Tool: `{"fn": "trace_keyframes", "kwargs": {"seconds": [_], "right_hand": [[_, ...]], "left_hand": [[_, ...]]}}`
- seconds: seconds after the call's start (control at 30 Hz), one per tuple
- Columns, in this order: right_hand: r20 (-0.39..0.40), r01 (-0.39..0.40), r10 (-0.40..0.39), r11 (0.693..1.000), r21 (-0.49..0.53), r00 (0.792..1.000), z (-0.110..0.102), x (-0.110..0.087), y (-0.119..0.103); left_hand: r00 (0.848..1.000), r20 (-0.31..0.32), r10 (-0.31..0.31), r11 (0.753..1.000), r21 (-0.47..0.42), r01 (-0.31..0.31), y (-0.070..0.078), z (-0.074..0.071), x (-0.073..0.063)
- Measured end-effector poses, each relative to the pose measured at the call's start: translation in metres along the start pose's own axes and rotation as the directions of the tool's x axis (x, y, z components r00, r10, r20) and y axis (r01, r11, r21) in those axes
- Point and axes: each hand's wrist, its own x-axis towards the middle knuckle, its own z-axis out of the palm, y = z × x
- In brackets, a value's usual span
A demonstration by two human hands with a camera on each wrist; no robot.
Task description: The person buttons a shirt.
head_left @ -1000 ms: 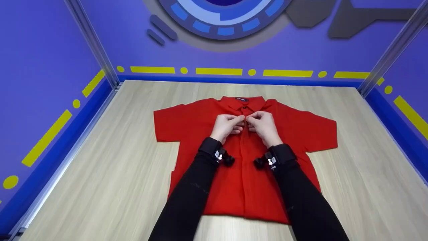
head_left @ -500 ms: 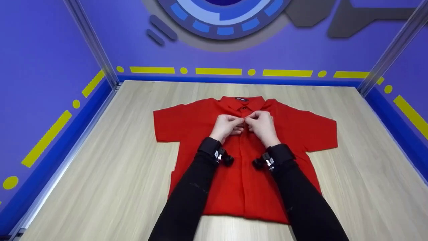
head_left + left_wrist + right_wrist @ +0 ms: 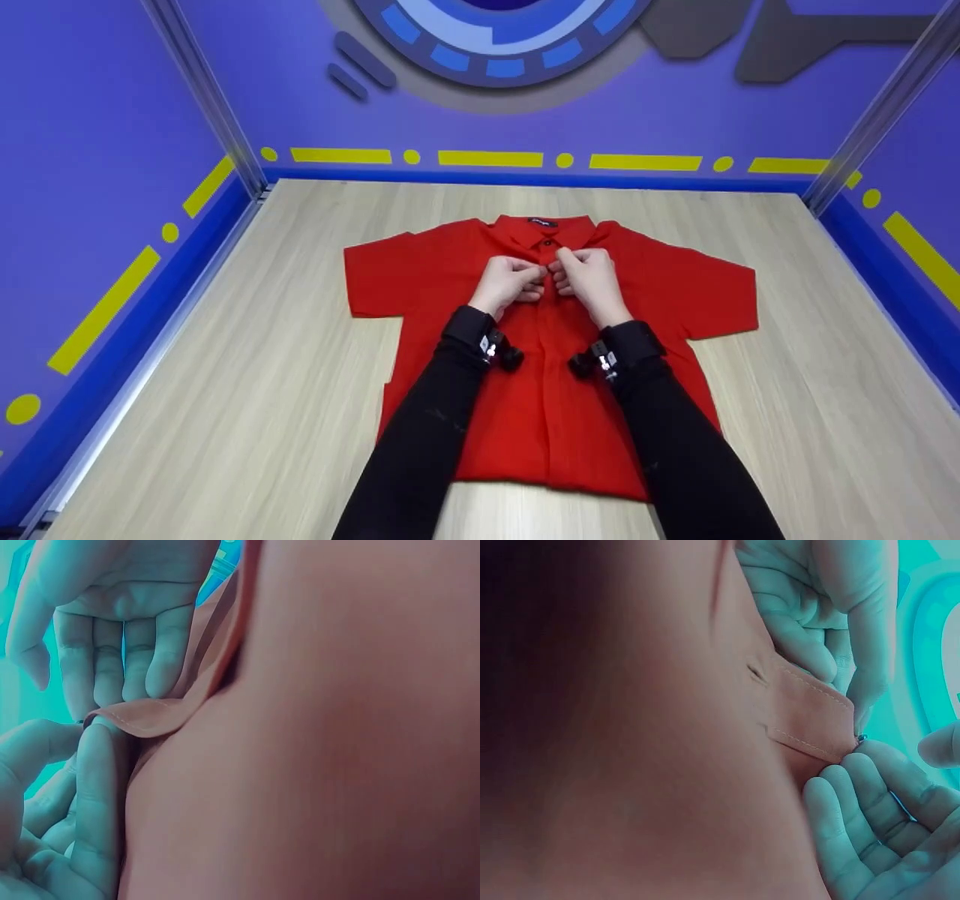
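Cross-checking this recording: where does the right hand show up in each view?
Head: right hand just right of centre.
Left wrist: right hand at upper left, above the left hand.
Right wrist: right hand at lower right.
Shared landmark: the shirt, in all three.

Head view: high over near side, facing far and down, widest; gets table (image 3: 300, 375), red shirt (image 3: 510, 427), left hand (image 3: 508, 283), right hand (image 3: 590, 279), far wall (image 3: 487, 127). Left wrist camera (image 3: 511, 358) and right wrist camera (image 3: 581, 365): low, near side of hands, facing far, tight close-ups. Both share both hands and stitched shirt edge (image 3: 150, 716); head view has the hands from farther off.
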Motion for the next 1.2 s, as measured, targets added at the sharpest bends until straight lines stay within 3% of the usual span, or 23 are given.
{"fn": "trace_keyframes", "kwargs": {"seconds": [0.33, 0.73, 0.93, 1.1, 1.2], "right_hand": [[0.029, 0.044, -0.044, 0.999, 0.015, 0.999, -0.001, 0.001, 0.003], [0.154, -0.063, 0.054, 0.997, 0.052, 0.987, -0.004, 0.004, 0.007], [0.200, -0.118, 0.103, 0.991, 0.062, 0.974, -0.008, -0.003, -0.005], [0.206, -0.114, 0.103, 0.993, 0.041, 0.973, -0.009, -0.014, -0.021], [0.200, -0.106, 0.095, 0.993, 0.047, 0.975, -0.009, -0.007, -0.011]], "left_hand": [[1.000, 0.017, -0.003, 1.000, 0.011, 0.003, -0.001, -0.001, 0.002], [1.000, 0.006, -0.003, 1.000, 0.002, 0.003, 0.000, -0.002, -0.001], [1.000, -0.004, -0.006, 1.000, 0.013, 0.006, 0.000, -0.002, -0.001], [1.000, -0.009, -0.013, 1.000, 0.012, 0.013, 0.000, -0.001, -0.001], [1.000, -0.005, -0.011, 1.000, 0.017, 0.011, 0.000, -0.001, -0.001]]}}
